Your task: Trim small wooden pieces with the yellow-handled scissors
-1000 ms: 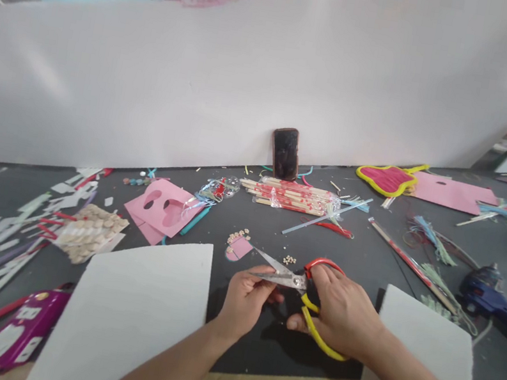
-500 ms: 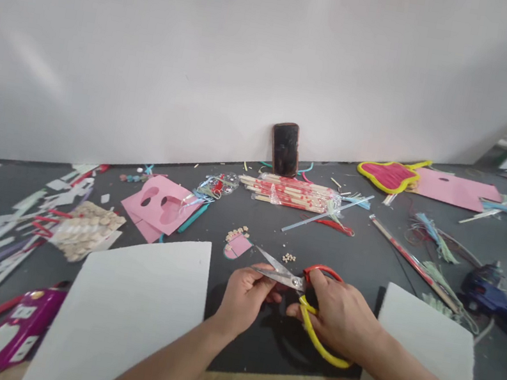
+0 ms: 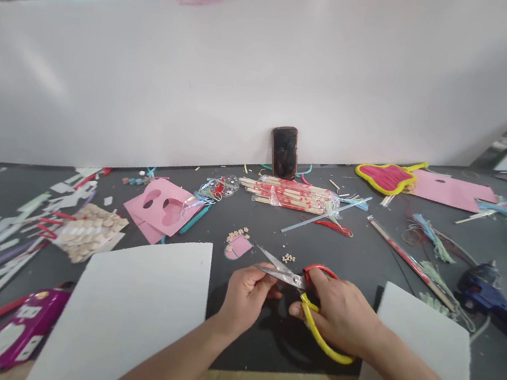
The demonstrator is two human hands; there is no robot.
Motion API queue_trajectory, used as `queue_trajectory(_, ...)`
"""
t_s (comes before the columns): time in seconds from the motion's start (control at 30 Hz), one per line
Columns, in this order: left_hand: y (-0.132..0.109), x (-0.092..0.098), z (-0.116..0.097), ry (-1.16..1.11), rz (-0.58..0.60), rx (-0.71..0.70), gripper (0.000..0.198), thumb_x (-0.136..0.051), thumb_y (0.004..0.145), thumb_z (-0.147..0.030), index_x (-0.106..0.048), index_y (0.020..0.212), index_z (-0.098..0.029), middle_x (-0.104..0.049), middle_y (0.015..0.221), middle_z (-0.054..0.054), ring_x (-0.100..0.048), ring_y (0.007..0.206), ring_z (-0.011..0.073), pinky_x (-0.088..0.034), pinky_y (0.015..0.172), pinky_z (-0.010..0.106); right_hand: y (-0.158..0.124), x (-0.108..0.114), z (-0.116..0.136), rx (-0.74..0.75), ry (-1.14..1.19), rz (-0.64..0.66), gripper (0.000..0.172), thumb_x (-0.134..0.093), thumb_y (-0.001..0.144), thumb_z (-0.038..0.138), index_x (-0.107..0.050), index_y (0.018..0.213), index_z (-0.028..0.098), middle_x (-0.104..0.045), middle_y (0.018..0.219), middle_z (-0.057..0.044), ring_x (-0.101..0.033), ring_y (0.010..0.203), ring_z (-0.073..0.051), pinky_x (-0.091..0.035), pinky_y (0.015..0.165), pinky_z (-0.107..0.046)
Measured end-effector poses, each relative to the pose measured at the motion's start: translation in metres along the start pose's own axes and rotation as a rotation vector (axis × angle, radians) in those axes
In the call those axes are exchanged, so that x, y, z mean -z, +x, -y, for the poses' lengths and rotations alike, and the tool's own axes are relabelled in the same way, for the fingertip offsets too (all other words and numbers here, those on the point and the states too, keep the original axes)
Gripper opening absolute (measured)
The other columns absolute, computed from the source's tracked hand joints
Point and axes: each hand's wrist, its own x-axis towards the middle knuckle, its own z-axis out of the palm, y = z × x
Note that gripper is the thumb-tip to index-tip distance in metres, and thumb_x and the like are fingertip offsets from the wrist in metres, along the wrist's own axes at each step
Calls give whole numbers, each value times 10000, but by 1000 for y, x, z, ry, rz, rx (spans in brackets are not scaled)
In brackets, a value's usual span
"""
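Observation:
My right hand grips a pair of scissors by its handles, one loop wrapped red and the other yellow. The blades are spread apart and point left. Just beneath the lower blade, my left hand is closed in a pinch; whatever lies between its fingers is too small or hidden to name. Beyond the left hand lies a small pink rounded piece with little beige bits along its upper left edge. A small heap of similar beige bits sits behind the blades.
White boards flank both forearms. A phone leans on the white partition, behind a bag of red-and-cream sticks. Pink cut-out sheets and a purple box lie left. At right are a blue glue gun and a yellow-edged pink shape.
The view has shifted slightly. Both hands and the open scissors hold almost the same position over the table.

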Motion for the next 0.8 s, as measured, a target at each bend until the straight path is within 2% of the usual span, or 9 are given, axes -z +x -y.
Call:
queue_trajectory(0.2,1,0,-2,-44,-40,89,218,-579,840,-344,-650,764,-153,-641,666,-2,-639,530,108,-515,526,177,2,-5,-3,-11,-26,-89,437,-516,784,612,-449,918,201,-649,808,-70,-627,763,-260,-368,590,-315)
queue_trajectory(0.33,1,0,-4,-81,-44,108,226,-594,824,-339,-658,718,-150,-633,639,-6,-628,527,107,-513,529,180,2,-5,-2,25,-51,-115,473,-539,751,614,-454,927,184,-625,852,-91,-609,813,-276,-403,632,-340)
queue_trajectory(0.57,2,3,-9,-69,20,142,205,-565,823,-279,-704,738,-154,-692,655,25,-641,547,129,-509,531,195,3,-4,-3,67,-59,-151,458,-562,729,576,-467,933,176,-602,935,-122,-570,915,-297,-434,717,-373)
queue_trajectory(0.8,1,2,-6,-97,74,202,206,-554,830,-289,-709,773,-166,-708,688,35,-655,562,136,-511,551,209,1,-7,-5,58,-73,-145,336,-539,784,497,-476,912,192,-623,887,-96,-597,857,-270,-429,677,-345)
